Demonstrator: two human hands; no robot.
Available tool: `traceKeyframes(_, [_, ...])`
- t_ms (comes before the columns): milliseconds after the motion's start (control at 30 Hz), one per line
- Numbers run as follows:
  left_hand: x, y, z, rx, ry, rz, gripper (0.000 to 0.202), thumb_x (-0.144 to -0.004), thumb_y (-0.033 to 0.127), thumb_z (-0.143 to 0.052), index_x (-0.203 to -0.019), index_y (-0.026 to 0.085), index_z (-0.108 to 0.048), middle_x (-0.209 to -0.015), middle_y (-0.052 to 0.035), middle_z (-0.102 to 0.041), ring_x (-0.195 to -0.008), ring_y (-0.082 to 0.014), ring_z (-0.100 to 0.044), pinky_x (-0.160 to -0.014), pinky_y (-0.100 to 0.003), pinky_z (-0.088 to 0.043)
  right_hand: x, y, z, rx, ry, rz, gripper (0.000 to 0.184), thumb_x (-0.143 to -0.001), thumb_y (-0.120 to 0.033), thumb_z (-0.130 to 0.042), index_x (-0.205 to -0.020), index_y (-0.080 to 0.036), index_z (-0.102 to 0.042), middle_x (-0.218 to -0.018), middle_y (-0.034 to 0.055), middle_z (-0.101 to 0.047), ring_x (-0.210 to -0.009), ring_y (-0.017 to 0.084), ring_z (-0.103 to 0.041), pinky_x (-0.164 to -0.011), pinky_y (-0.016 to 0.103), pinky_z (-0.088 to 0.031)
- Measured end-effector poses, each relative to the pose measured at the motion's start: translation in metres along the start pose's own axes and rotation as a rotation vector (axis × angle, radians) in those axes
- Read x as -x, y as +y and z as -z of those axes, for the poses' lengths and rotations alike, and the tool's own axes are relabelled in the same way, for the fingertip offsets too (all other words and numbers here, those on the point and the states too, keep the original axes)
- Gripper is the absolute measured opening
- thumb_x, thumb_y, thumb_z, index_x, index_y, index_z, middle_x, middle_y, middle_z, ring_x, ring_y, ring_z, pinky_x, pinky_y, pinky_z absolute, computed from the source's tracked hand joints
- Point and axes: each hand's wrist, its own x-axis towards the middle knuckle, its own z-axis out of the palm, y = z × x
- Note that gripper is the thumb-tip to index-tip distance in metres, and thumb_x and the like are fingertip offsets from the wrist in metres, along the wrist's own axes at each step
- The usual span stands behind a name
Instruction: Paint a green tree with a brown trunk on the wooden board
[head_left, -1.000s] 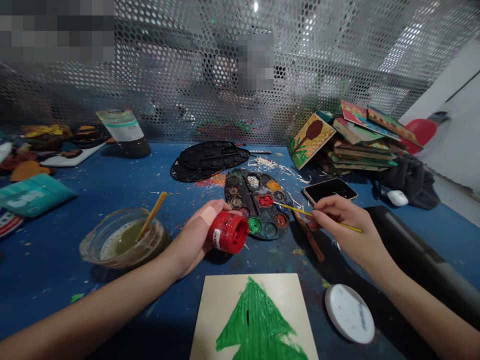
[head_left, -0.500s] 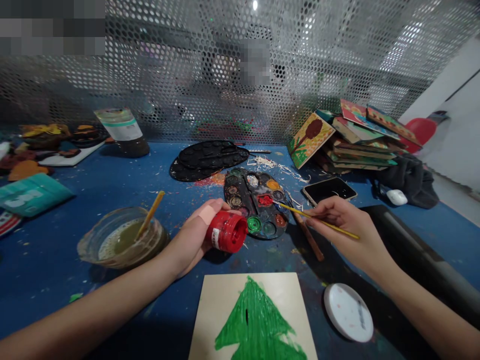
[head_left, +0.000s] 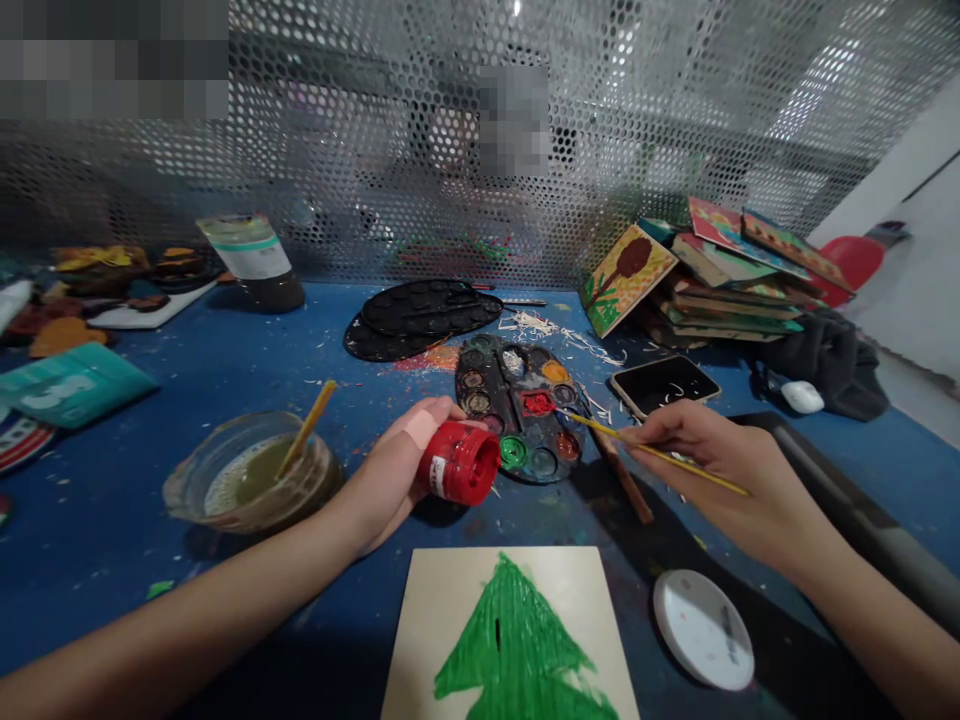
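My left hand [head_left: 401,465] is closed around a red paint jar [head_left: 459,465], tipped on its side with its open mouth facing right. A thin yellow paintbrush [head_left: 675,460] is pinched in my right hand [head_left: 709,465], its tip close to the red-filled well of the dark paint palette [head_left: 525,440]. Whether the bristles touch the red paint I cannot tell. Below the jar lies a pale wooden board [head_left: 424,620] with a green tree [head_left: 517,640] painted on it. The white lid [head_left: 703,628] rests on the table to the right of the board.
A bowl of murky water [head_left: 247,480] with a brush in it stands at left. Beyond the palette lie black palettes [head_left: 420,315] and wood shavings. A phone [head_left: 664,385], a brown stick [head_left: 622,475] and stacked painted boards [head_left: 720,290] are at right. Perforated metal [head_left: 360,150] borders the back.
My right hand and the paintbrush have shifted slightly right, and the brush tip has drawn back a little within the palette. My left hand keeps the jar tipped. The view has moved slightly.
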Motion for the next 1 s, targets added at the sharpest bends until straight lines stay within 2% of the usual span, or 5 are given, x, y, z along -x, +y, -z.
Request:
traceKeyframes(200, [-0.001,0.0,-0.001,-0.005,-0.015,-0.004,0.029,-0.08,0.049,-0.056,-0.082,0.021,-0.054,-0.083,-0.0038,-0.067,-0.062,-0.0151,-0.056,-0.062,-0.028,-0.051,0.0,0.0,0.011,-0.063,0.016,-0.057,0.019,-0.083,-0.041,-0.065,-0.089,-0.024,-0.063,-0.092,0.0044,-0.072,-0.076,0.021,-0.069,-0.061,0.028,-0.055])
traceKeyframes(433, [0.001,0.0,-0.002,-0.002,-0.004,-0.021,0.029,-0.077,0.049,-0.06,-0.08,0.02,-0.056,-0.074,-0.0007,-0.062,-0.057,-0.0139,-0.052,-0.058,-0.027,-0.05,0.015,-0.027,0.014,-0.206,0.387,0.157,0.012,-0.077,-0.023,-0.073,-0.079,-0.029,-0.063,-0.083,0.0016,-0.073,-0.078,0.022,-0.071,-0.066,0.032,-0.061])
traceKeyframes(567, [0.001,0.001,-0.002,0.0,-0.016,-0.014,0.03,-0.08,0.048,-0.056,-0.077,0.019,-0.059,-0.066,-0.0002,-0.059,-0.053,-0.0126,-0.05,-0.058,-0.025,-0.049,0.022,-0.031,0.007,-0.14,0.188,0.455,0.018,-0.078,-0.016,-0.071,-0.089,-0.03,-0.066,-0.08,-0.0015,-0.075,-0.074,0.018,-0.072,-0.071,0.03,-0.062])
traceKeyframes(667, [0.0,0.002,-0.002,-0.001,-0.026,0.014,0.034,-0.084,0.046,-0.051,-0.078,0.016,-0.064,-0.064,-0.0025,-0.061,-0.052,-0.013,-0.051,-0.057,-0.025,-0.049,0.025,-0.031,0.002,-0.002,0.083,0.58,0.025,-0.08,-0.015,-0.07,-0.099,-0.03,-0.067,-0.088,-0.0014,-0.076,-0.076,0.016,-0.073,-0.073,0.027,-0.063])
traceKeyframes(1000, [0.001,0.005,-0.005,-0.009,0.018,0.065,0.036,-0.092,0.038,-0.042,-0.08,0.013,-0.065,-0.061,-0.0013,-0.06,-0.049,-0.0113,-0.051,-0.056,-0.024,-0.047,0.017,-0.036,-0.014,-0.046,0.251,0.529,0.017,-0.079,-0.013,-0.069,-0.088,-0.027,-0.072,-0.076,0.0004,-0.076,-0.07,0.018,-0.073,-0.064,0.026,-0.062])
